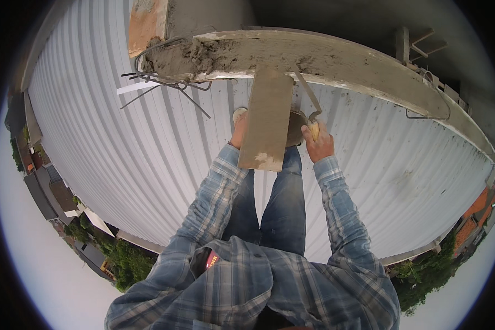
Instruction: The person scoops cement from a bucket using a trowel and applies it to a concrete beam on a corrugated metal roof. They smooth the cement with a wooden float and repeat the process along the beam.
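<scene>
My left hand (238,131) grips the flat rectangular grey board (263,121) along its left side, its fingers mostly hidden underneath. The board's far end meets a curved concrete ledge (357,60) smeared with wet, lumpy mortar (198,58). My right hand (319,143), just right of the board, is closed on the yellowish wooden handle of a trowel (305,93), whose long mud-coloured blade points up toward the ledge. A dark shoe (294,131) shows partly behind the board.
I stand on a white corrugated metal roof (121,154). Bent steel rods (192,102) and a wire loop (429,116) stick out from the ledge. An orange-grey block (146,27) and wooden props (402,44) are beyond it. Roof edges, trees (126,256) and houses lie round the rim.
</scene>
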Motion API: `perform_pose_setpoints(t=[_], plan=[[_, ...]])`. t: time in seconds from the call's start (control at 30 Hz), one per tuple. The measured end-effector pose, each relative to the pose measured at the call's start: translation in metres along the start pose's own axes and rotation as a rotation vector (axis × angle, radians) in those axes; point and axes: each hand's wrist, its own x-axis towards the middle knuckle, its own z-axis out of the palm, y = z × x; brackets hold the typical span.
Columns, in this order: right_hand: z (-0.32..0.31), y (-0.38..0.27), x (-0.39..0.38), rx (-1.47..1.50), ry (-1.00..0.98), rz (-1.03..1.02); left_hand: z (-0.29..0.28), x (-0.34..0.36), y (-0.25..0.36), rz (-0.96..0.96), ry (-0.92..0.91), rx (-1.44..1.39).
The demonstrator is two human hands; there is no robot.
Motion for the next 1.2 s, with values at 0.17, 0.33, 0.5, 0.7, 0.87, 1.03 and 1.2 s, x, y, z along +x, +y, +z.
perform_pose_setpoints(t=[0.17, 0.33, 0.5, 0.7, 0.87, 1.03, 1.2], plan=[[0.023, 0.059, -0.041, 0.091, -0.161, 0.289, -0.061, -0.082, -0.022, -0.041, 0.225, 0.334], [0.073, 0.166, -0.071, -0.336, -0.473, 0.488, -0.117, -0.136, -0.051, -0.128, 0.419, 0.698], [0.178, 0.254, -0.022, -0.563, -0.445, 0.633, -0.161, -0.036, -0.075, -0.085, 0.246, 1.179], [0.302, 0.245, 0.011, -0.482, -0.154, 0.748, -0.190, 0.148, -0.081, 0.153, -0.068, 1.698], [0.267, 0.230, -0.020, -0.319, -0.502, 0.725, -0.213, 0.192, -0.083, 0.097, -0.194, 1.857], [0.186, 0.225, -0.067, -0.122, -0.423, 0.509, -0.224, 0.160, -0.110, 0.240, -0.258, 1.732], [0.107, 0.187, -0.105, -0.049, -0.604, 0.588, -0.179, 0.069, -0.132, 0.309, -0.085, 1.350]])
